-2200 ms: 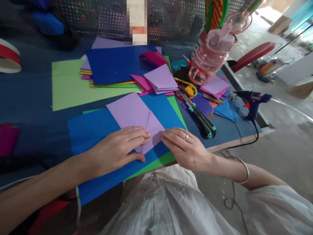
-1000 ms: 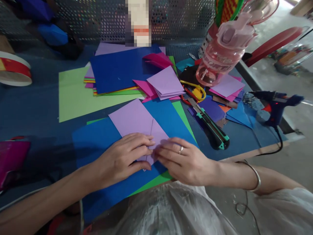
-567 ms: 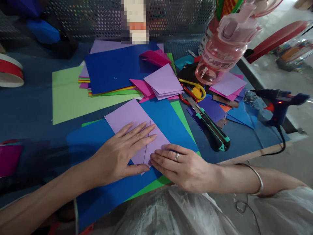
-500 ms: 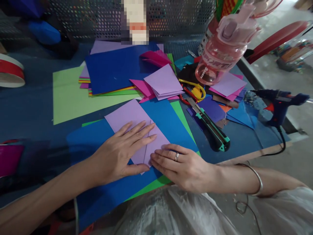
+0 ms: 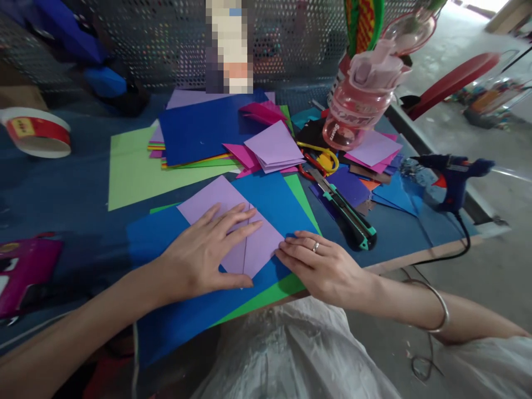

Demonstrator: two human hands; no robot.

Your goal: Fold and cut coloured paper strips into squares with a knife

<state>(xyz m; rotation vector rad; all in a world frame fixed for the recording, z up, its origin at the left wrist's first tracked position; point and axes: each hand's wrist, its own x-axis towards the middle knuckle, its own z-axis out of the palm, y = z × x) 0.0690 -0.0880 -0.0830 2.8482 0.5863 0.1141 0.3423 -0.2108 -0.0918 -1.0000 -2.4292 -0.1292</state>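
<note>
A lilac paper sheet [image 5: 216,198] with a folded flap lies on a blue sheet [image 5: 278,197] near the table's front edge. My left hand [image 5: 203,252] rests flat on the lilac paper, fingers spread, thumb along its near edge. My right hand [image 5: 322,263], with a ring, lies beside it and its fingertips touch the paper's right corner. Neither hand holds anything.
A stack of coloured sheets [image 5: 199,127], folded lilac squares [image 5: 274,147], scissors [image 5: 322,160], a utility knife [image 5: 344,213], a pink bottle [image 5: 359,100], a blue glue gun [image 5: 451,172] with its cord, a tape roll [image 5: 37,133] and a light green sheet [image 5: 137,172] lie around.
My right hand has slid from the paper's near tip out to its right corner. My left hand went from curled fingers to flat and spread on the paper.
</note>
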